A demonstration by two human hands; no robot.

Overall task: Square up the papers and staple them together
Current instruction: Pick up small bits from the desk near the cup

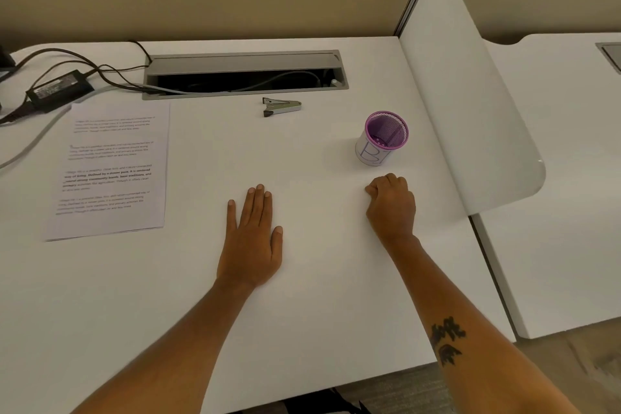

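A small stack of printed papers [111,171] lies flat on the white desk [302,296] at the left, its edges slightly uneven at the bottom. A small silver and black stapler [281,106] rests further back near the middle, just in front of the cable tray. My left hand [253,239] lies flat on the desk, palm down, fingers close together, holding nothing, to the right of the papers. My right hand [391,207] rests on the desk as a loose fist with nothing visible in it, just in front of the purple cup.
A purple mesh pen cup [381,138] with a white label stands at the right. An open grey cable tray [245,76] runs along the back. A black power adapter [58,89] and cables lie at the back left. A white divider panel [470,94] borders the desk's right side.
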